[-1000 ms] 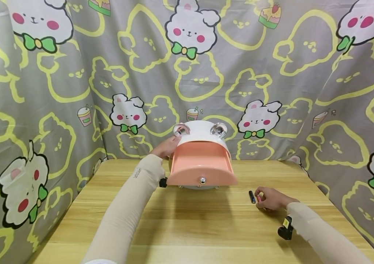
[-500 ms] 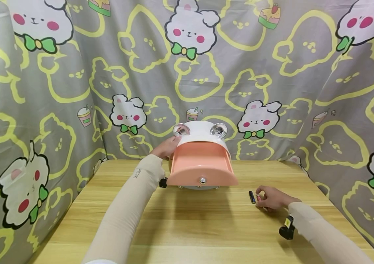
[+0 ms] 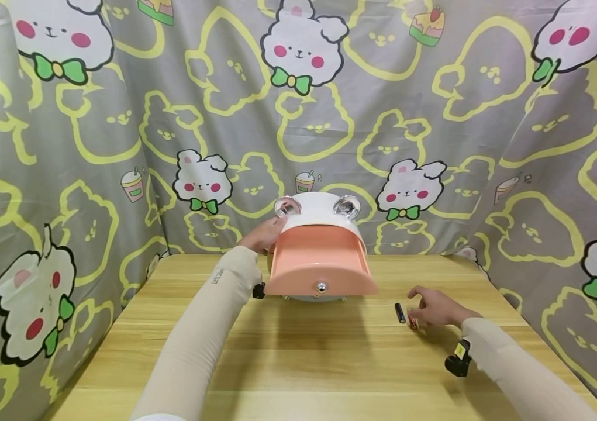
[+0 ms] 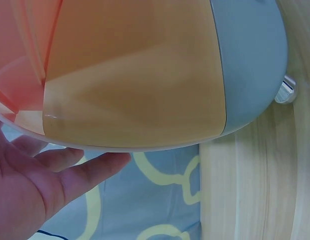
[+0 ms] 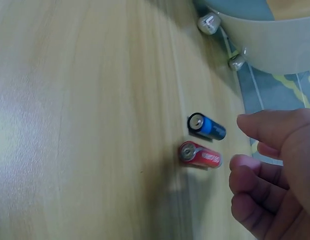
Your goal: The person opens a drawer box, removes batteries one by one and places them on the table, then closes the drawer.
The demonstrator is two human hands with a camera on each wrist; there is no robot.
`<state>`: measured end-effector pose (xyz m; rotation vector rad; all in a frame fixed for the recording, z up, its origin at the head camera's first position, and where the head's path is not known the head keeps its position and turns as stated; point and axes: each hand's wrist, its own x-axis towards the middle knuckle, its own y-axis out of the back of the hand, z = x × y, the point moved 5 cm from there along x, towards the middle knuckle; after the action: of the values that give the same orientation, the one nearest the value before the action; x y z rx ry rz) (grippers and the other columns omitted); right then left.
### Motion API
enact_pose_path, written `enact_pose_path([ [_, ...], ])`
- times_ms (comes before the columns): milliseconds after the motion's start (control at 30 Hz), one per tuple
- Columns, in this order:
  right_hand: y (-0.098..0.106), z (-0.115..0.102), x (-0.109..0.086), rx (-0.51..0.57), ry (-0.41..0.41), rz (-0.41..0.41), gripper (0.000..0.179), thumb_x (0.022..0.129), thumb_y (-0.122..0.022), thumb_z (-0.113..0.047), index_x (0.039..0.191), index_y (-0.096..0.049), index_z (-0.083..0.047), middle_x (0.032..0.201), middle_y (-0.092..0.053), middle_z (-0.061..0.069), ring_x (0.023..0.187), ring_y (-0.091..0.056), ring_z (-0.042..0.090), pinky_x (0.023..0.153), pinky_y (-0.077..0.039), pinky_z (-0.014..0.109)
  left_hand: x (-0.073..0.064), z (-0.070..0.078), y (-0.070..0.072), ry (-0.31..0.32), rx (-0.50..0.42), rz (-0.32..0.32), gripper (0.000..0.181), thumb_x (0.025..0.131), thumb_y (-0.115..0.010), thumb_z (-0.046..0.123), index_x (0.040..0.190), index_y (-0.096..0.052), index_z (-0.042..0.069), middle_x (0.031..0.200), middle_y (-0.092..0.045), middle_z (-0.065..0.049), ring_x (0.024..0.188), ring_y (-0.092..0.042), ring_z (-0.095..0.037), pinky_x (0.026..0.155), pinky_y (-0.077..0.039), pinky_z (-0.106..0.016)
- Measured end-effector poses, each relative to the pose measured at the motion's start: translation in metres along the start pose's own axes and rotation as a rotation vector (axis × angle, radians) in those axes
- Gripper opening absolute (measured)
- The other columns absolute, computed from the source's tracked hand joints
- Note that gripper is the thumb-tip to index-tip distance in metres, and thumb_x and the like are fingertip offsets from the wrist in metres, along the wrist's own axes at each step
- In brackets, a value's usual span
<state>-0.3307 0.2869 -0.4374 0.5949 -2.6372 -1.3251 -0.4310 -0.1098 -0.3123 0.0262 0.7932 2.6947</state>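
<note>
A small white box with silver ear-like rings (image 3: 324, 206) stands on the table, its pink drawer (image 3: 321, 273) pulled out toward me. My left hand (image 3: 262, 234) rests against the box's left side; in the left wrist view its extended fingers (image 4: 94, 172) touch the rear edge, and the thumb is hidden. On the table to the right lie a dark blue battery (image 5: 210, 128) and a red battery (image 5: 201, 155), side by side. My right hand (image 3: 437, 307) hovers just beside the red one, thumb and fingers spread apart with nothing between them.
The wooden table (image 3: 298, 374) extends in front of the box. A patterned curtain (image 3: 256, 117) hangs behind it and along both sides. A small black device (image 3: 457, 362) hangs below the right wrist. Silver feet (image 5: 209, 23) hold the box up.
My right hand has let go of the red battery and lifted slightly, its fingers spreading. The red battery stays next to the blue one. The left hand has kept its place on the box.
</note>
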Motion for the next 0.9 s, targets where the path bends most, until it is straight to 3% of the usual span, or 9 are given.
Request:
enact_pose_path([
  [333,0.003,-0.012,0.004,0.025,-0.010,0.039,0.037,0.094,-0.065,-0.019,0.117,-0.049,0.005,0.074,-0.061,0.008,0.057,-0.058,0.025,0.052,-0.046,0.032,0.001,-0.001,0.000,0.003,0.009,0.000,0.059,0.103,-0.022,0.052,0.143,-0.037,0.011,0.133,-0.047,-0.015,0.115,-0.051,-0.033,0.089,-0.047,-0.056],
  [600,0.011,-0.028,0.005,0.030,0.032,0.058,0.025,0.095,-0.063,-0.017,0.108,-0.049,-0.001,0.074,-0.062,0.012,0.060,-0.061,0.033,0.051,-0.048,0.032,0.001,0.000,0.001,0.011,0.019,0.002,0.060,0.103,-0.022,0.053,0.145,-0.035,0.012,0.134,-0.046,-0.015,0.116,-0.051,-0.033,0.089,-0.047,-0.055],
  [900,0.018,-0.053,0.004,0.023,0.123,0.081,0.023,0.096,-0.063,-0.019,0.102,-0.047,-0.003,0.068,-0.060,0.009,0.054,-0.057,0.019,0.051,-0.047,0.030,0.002,0.000,0.001,0.015,0.024,-0.001,0.061,0.103,-0.022,0.052,0.146,-0.034,0.011,0.136,-0.045,-0.016,0.117,-0.050,-0.034,0.089,-0.048,-0.056],
])
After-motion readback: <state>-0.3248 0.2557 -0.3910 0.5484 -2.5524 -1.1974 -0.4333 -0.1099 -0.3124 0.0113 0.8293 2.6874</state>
